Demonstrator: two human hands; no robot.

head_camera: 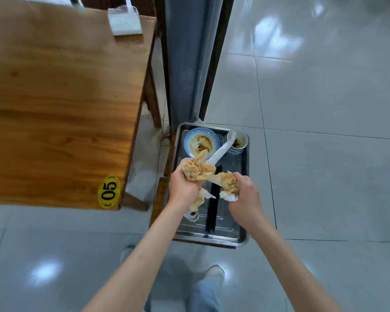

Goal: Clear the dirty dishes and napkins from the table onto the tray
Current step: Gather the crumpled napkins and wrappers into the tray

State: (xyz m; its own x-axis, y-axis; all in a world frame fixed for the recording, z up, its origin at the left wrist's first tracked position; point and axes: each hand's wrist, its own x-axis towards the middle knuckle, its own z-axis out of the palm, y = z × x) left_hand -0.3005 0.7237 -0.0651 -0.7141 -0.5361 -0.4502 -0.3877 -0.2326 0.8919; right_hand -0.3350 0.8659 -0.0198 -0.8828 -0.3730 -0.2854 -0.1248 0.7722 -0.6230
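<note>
Holding two wads of stained napkins above the metal tray (242,238), we have both hands full: our left hand (183,185) grips a crumpled, orange-soaked napkin bundle (197,168) with a long white strip trailing up toward the far end of the tray, and our right hand (245,194) clutches a second soiled napkin wad (227,182). The two bundles sit just beside each other over the tray's middle. On the tray we see a blue plate (200,141) smeared with sauce at the far left, a stack of small cups (236,143) at the far right, black chopsticks (212,212) lying lengthwise, and a small cup (193,216) near our left wrist. The wooden table (61,97) stands to the left, carrying a yellow "05" tag (109,192) and a white napkin holder (125,21) at its far edge.
</note>
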